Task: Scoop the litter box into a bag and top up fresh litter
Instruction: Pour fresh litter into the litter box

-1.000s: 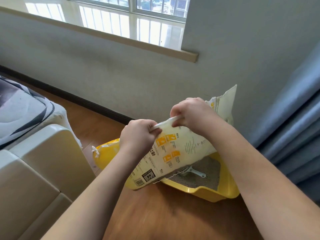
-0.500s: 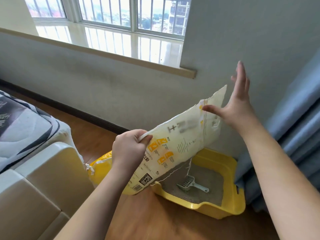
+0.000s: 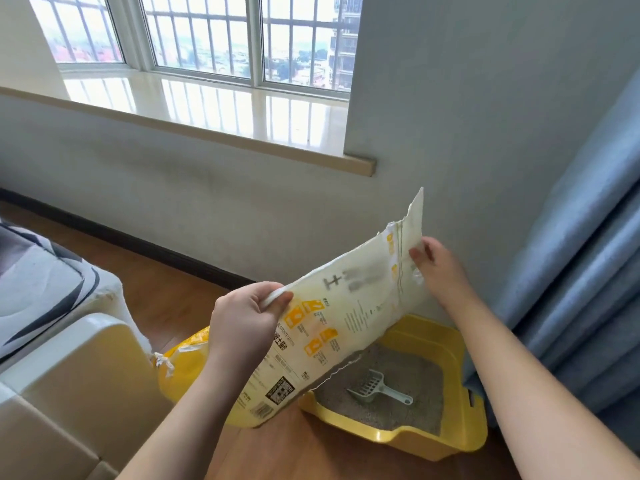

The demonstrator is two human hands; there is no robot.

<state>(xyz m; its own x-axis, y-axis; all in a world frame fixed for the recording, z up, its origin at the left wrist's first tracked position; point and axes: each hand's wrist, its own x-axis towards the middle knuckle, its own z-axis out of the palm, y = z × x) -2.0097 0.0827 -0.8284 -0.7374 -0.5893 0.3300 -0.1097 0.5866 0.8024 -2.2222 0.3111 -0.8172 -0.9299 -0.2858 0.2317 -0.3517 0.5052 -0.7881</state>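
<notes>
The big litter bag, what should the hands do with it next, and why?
Probably tip the litter bag so its open edge dips over the yellow litter box. The left hand pinches its upper edge, the right hand touches its top end, and it already hangs above the grey litter, where the scoop lies.

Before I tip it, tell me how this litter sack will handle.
Probably floppy: the litter sack creases where the left hand pinches its edge. Likely bottom-heavy, since its bulging base rests on the floor. The right hand at the top corner may help steady the opened mouth.
</notes>
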